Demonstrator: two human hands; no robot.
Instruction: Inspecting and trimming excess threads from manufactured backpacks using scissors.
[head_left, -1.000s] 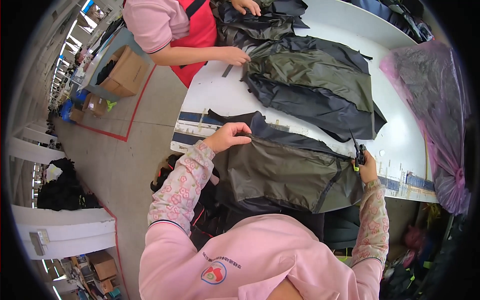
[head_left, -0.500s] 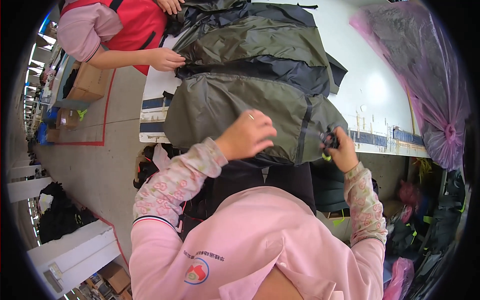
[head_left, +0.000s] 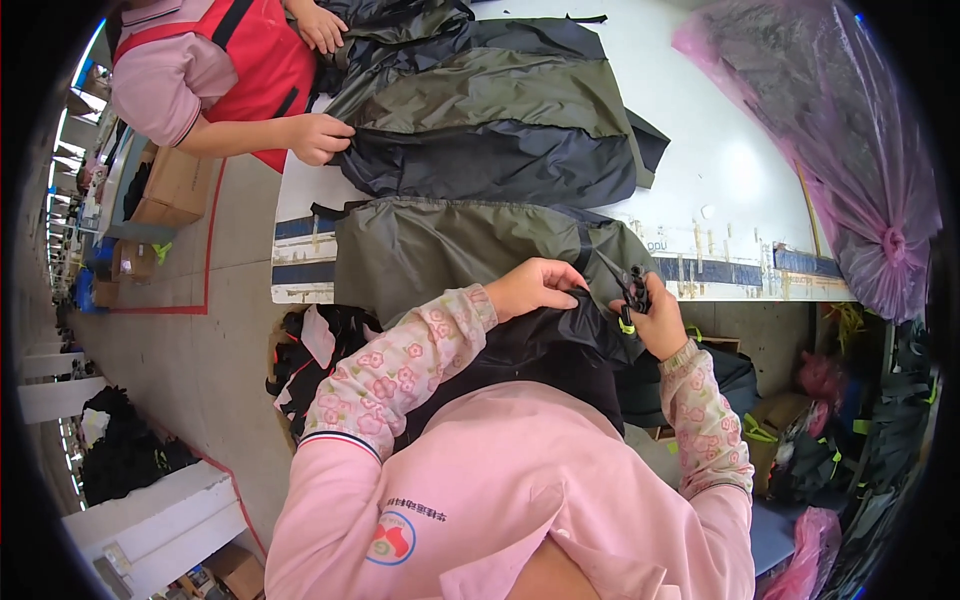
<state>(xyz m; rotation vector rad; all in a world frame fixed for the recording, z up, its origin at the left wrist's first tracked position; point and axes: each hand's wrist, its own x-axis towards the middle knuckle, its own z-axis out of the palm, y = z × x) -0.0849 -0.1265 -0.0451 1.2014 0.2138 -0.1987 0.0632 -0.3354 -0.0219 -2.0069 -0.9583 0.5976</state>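
An olive-green piece of fabric [head_left: 430,240] with a dark stripe hangs over the front edge of the table toward my lap. My left hand [head_left: 532,288] pinches its lower edge, where the black underside [head_left: 535,335] is turned up. Just right of that, my right hand [head_left: 662,318] is closed around the black handles of scissors [head_left: 636,290]. Their blades point up and left over the fabric, near the dark stripe. Whether they touch the cloth, I cannot tell.
More olive and black fabric [head_left: 500,90] lies across the white table [head_left: 705,190]. At the far left, a co-worker's hand [head_left: 322,138] touches it. Pink plastic wrapping [head_left: 800,110] covers something at the right. A cardboard box [head_left: 172,185] stands at left.
My left hand has come down and right onto the fabric edge, which is now turned up. The olive piece has slid toward me, and the scissors have shifted slightly left.
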